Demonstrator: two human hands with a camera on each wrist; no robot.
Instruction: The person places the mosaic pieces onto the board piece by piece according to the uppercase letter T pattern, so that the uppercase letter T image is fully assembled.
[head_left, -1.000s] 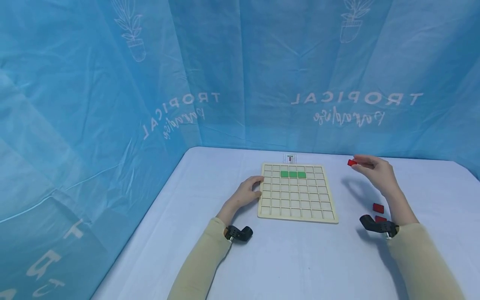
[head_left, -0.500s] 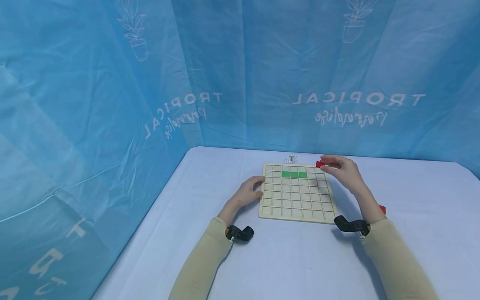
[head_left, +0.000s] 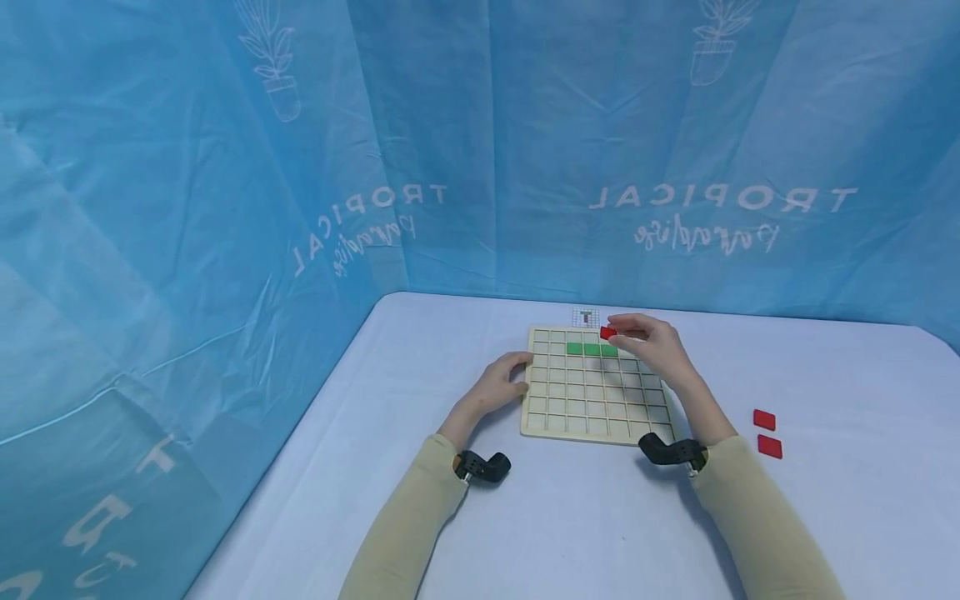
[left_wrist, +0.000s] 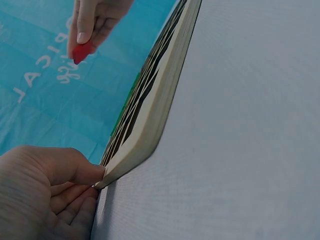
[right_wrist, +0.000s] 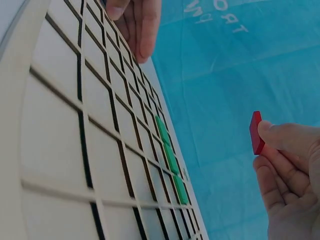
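A pale wooden grid board [head_left: 585,400] lies on the white cloth. Three green tiles [head_left: 592,350] sit side by side in one of its far rows. My left hand [head_left: 491,385] holds the board's left edge, and the left wrist view shows the thumb [left_wrist: 90,172] against the rim with the fingers bent below it. My right hand [head_left: 654,346] pinches a red tile [right_wrist: 256,133] between thumb and fingertips. The tile is raised above the board's far side, apart from it.
Two more red tiles [head_left: 767,433] lie on the cloth to the right. Behind the board is a small printed grid card [head_left: 586,317] with a T-shaped pattern. A blue printed curtain [head_left: 600,150] borders the table at the back and left.
My right hand has moved left with the red tile, from beyond the board's right side to over its far part. My left hand stays at the board's left edge.
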